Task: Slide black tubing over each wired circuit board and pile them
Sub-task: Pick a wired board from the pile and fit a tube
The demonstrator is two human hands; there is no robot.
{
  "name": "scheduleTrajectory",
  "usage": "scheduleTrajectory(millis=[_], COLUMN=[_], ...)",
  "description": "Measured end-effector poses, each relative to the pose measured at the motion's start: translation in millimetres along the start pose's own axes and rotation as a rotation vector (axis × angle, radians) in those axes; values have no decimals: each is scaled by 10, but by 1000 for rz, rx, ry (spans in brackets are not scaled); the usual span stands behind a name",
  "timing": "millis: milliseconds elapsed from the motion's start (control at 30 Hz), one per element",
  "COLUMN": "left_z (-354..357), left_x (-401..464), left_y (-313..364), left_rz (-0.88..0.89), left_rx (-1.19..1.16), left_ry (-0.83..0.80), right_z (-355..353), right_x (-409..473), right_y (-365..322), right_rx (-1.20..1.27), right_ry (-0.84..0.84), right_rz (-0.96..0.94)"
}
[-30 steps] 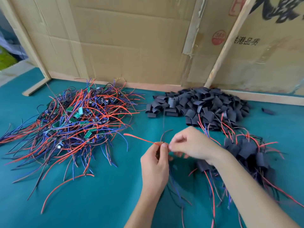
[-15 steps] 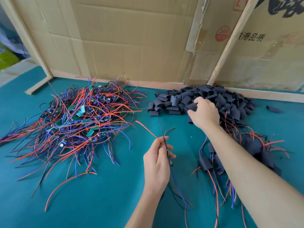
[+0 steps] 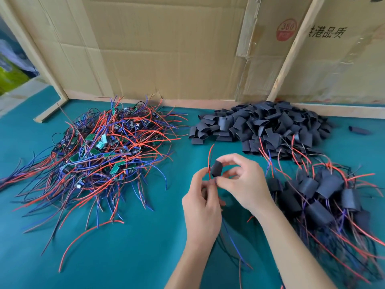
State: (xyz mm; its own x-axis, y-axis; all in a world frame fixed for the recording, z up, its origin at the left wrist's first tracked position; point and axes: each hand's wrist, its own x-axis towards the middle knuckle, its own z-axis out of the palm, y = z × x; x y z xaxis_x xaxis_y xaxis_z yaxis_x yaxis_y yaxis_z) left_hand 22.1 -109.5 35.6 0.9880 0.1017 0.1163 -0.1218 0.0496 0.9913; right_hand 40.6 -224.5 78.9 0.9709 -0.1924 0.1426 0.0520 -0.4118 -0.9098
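Observation:
My left hand (image 3: pixel 203 202) pinches a wired circuit board; its red wire (image 3: pixel 210 157) sticks up and blue and black wires hang below the hand, while the board itself is hidden by my fingers. My right hand (image 3: pixel 242 182) holds a short piece of black tubing (image 3: pixel 216 168) at the top of those wires, touching my left fingertips. A tangled heap of bare wired boards (image 3: pixel 100 153) lies on the left. A pile of loose black tubing pieces (image 3: pixel 268 126) sits at the back centre-right. Sleeved boards (image 3: pixel 325 195) are heaped on the right.
The work surface is a teal mat (image 3: pixel 125 247). Cardboard panels (image 3: pixel 166 49) with wooden strips wall off the back. One stray tubing piece (image 3: pixel 359 130) lies at the far right.
My right hand came back from the tubing pile with one black piece and brought it to the wires in my left hand. The left hand has stayed about where it was.

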Motion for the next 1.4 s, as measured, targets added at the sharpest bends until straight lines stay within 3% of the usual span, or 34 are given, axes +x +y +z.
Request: scheduleTrajectory(millis=[133,533,833,1000,1233,1400], left_z=[-1,-26,-37,-31,-41,-55], left_x=[7,-13,-15,-3,5,4], left_y=[-1,21,31,-10,-47,-48], left_rz=[-10,18,-1,-1,8,70], left_rx=[-2,24,26,-23,-75,-1], left_ry=[22,40,34,56,67,59], right_z=[-17,-160,-135,-169,-375,-360], right_x=[-34,-84,-86,-70,40,63], right_y=[72,77,76,64,207,238], right_rx=[9,385,415,409,603,649], right_ry=[-33,-185,-210,-74,361,442], right_rz=[-26,14,-2,21,108,158])
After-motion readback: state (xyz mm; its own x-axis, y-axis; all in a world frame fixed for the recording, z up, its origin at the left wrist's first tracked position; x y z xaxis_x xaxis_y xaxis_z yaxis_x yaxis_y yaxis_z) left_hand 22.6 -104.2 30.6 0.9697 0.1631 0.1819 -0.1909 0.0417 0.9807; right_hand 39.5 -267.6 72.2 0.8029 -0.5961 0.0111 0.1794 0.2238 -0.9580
